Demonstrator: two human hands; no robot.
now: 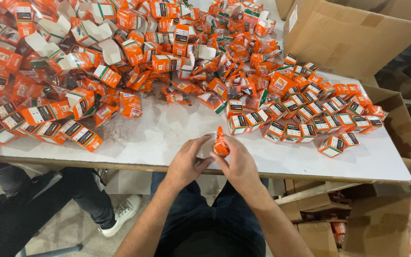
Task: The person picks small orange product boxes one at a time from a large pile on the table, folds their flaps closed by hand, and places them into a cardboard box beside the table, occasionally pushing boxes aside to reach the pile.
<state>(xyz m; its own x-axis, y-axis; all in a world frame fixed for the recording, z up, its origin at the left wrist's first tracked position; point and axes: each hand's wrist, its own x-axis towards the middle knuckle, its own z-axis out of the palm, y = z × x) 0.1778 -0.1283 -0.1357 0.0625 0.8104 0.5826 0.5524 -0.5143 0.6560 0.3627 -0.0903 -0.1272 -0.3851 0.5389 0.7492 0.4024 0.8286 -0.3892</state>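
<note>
Orange sachet (220,144), pinched between two hands at the near edge of the white table (167,135).

The small orange plastic packet stands nearly upright, long axis running away from the body, just above the table edge. The right hand (239,166) has it from the right side, fingers curled closed around its lower half. The left hand (186,163) closes in from the left, thumb and fingertips touching what looks like a pale open carton flap just beside the packet; how much it grips, I cannot tell. Both hands are equally near. To the right, closed orange-and-white cartons (310,116) stand in rows; to the left sprawls a heap of open cartons and loose packets (86,57). A brown cardboard box (348,33) sits beyond.
</note>
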